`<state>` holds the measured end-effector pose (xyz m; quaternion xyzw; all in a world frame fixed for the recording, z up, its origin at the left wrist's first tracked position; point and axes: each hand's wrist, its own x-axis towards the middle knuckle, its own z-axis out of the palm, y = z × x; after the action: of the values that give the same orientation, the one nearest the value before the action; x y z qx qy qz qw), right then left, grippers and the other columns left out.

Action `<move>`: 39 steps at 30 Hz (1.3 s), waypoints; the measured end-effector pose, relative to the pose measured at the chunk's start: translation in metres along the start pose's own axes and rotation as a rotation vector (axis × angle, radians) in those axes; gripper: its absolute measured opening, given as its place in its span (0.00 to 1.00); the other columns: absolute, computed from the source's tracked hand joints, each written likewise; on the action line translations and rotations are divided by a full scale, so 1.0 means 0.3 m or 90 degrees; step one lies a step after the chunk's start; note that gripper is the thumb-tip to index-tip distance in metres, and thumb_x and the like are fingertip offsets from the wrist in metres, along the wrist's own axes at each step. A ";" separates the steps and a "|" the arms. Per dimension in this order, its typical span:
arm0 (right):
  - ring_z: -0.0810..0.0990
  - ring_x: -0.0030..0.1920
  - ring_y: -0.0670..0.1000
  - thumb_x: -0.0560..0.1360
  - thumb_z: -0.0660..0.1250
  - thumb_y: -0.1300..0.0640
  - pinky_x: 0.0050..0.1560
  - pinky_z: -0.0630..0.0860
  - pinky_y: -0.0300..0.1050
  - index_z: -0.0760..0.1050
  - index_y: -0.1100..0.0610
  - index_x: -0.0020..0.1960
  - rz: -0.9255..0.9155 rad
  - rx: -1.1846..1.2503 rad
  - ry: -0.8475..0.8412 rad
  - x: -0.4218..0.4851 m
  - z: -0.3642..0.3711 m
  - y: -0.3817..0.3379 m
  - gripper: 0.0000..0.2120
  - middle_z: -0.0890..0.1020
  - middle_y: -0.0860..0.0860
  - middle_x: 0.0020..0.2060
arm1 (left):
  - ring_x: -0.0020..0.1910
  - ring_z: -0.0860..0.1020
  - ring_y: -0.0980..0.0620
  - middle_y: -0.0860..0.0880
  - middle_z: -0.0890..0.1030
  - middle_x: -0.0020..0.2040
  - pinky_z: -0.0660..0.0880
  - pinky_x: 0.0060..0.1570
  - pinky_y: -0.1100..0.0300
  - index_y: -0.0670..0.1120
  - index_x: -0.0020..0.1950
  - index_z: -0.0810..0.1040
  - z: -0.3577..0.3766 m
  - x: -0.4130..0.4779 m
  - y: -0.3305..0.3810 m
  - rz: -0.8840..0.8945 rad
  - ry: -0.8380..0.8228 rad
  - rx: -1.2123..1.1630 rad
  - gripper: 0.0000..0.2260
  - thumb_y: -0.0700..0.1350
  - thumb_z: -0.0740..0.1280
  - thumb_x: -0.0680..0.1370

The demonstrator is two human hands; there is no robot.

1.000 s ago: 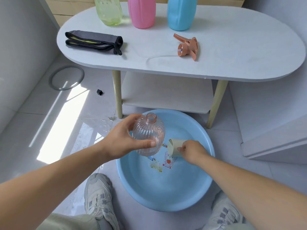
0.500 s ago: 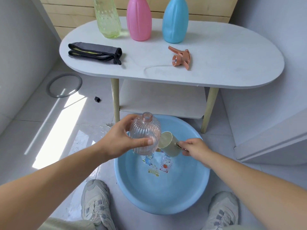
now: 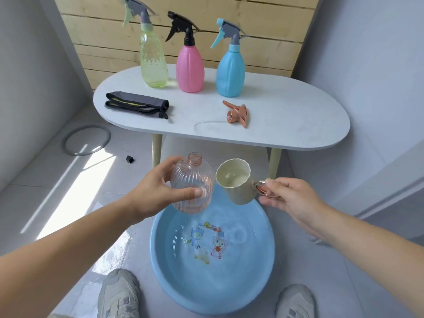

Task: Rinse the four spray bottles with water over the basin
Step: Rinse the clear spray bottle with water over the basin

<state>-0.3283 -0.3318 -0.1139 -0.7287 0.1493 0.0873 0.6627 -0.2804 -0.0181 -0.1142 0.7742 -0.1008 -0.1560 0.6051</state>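
Head-worn view, forward-down, close above the hands (image 3: 229, 193)

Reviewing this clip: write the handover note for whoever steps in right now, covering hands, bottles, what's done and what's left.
Left hand grips the clear pink ribbed plastic bottle, upright and uncapped, over the far edge of the round blue plastic basin.
Right hand holds the cream cup by its handle, with water in it, beside the bottle.
The orange trigger head lies on the white oval table.
The translucent yellow-green bottle, opaque pink bottle and blue bottle stand at the table's back, heads on.
Done: one bottle opened, cup filled.
Left: pour, swirl, empty; then the other three.
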 end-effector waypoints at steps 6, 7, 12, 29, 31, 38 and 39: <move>0.86 0.45 0.52 0.74 0.69 0.50 0.63 0.78 0.58 0.76 0.64 0.38 -0.104 0.099 0.004 -0.073 0.012 -0.153 0.17 0.84 0.58 0.45 | 0.64 0.81 0.50 0.51 0.84 0.62 0.78 0.67 0.45 0.55 0.70 0.76 -0.001 -0.006 0.047 0.014 0.016 -0.014 0.40 0.59 0.84 0.60; 0.85 0.45 0.52 0.72 0.69 0.49 0.63 0.78 0.58 0.76 0.63 0.36 -0.121 0.111 0.005 -0.083 0.019 -0.181 0.17 0.84 0.57 0.44 | 0.65 0.81 0.50 0.50 0.84 0.62 0.78 0.67 0.44 0.55 0.70 0.76 0.002 -0.007 0.056 0.019 0.014 -0.012 0.40 0.59 0.85 0.60; 0.85 0.44 0.49 0.76 0.68 0.53 0.65 0.76 0.57 0.75 0.61 0.32 -0.195 0.135 0.000 -0.103 0.035 -0.271 0.16 0.81 0.47 0.34 | 0.62 0.82 0.54 0.52 0.85 0.61 0.80 0.64 0.53 0.55 0.67 0.78 0.038 -0.020 0.085 0.049 0.004 -0.004 0.35 0.56 0.83 0.62; 0.85 0.56 0.55 0.72 0.68 0.45 0.65 0.76 0.59 0.85 0.53 0.47 -0.343 -0.048 0.028 -0.133 0.034 -0.314 0.13 0.87 0.48 0.53 | 0.63 0.81 0.58 0.56 0.84 0.61 0.78 0.63 0.56 0.56 0.67 0.77 0.064 -0.013 0.095 0.074 0.011 0.018 0.35 0.57 0.83 0.61; 0.84 0.56 0.54 0.73 0.69 0.46 0.66 0.75 0.59 0.85 0.54 0.48 -0.342 -0.056 0.031 -0.130 0.033 -0.312 0.13 0.86 0.47 0.54 | 0.63 0.81 0.58 0.57 0.84 0.60 0.79 0.63 0.57 0.56 0.66 0.77 0.066 -0.015 0.096 0.072 0.006 0.018 0.35 0.57 0.83 0.61; 0.84 0.57 0.53 0.70 0.71 0.37 0.65 0.75 0.58 0.86 0.51 0.49 -0.367 -0.070 0.034 -0.130 0.035 -0.311 0.19 0.85 0.45 0.56 | 0.60 0.83 0.56 0.55 0.85 0.59 0.81 0.63 0.53 0.54 0.67 0.77 0.072 -0.015 0.090 0.063 0.001 0.008 0.36 0.55 0.84 0.61; 0.84 0.57 0.52 0.72 0.71 0.40 0.66 0.75 0.58 0.86 0.51 0.48 -0.366 -0.069 0.034 -0.131 0.035 -0.313 0.16 0.85 0.45 0.56 | 0.61 0.82 0.55 0.55 0.85 0.59 0.80 0.63 0.53 0.54 0.67 0.77 0.073 -0.014 0.089 0.063 0.002 0.009 0.36 0.55 0.84 0.61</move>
<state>-0.3332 -0.3102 -0.0141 -0.7775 -0.0510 -0.1155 0.6161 -0.2915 -0.0431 -0.0928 0.7725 -0.1390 -0.1245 0.6069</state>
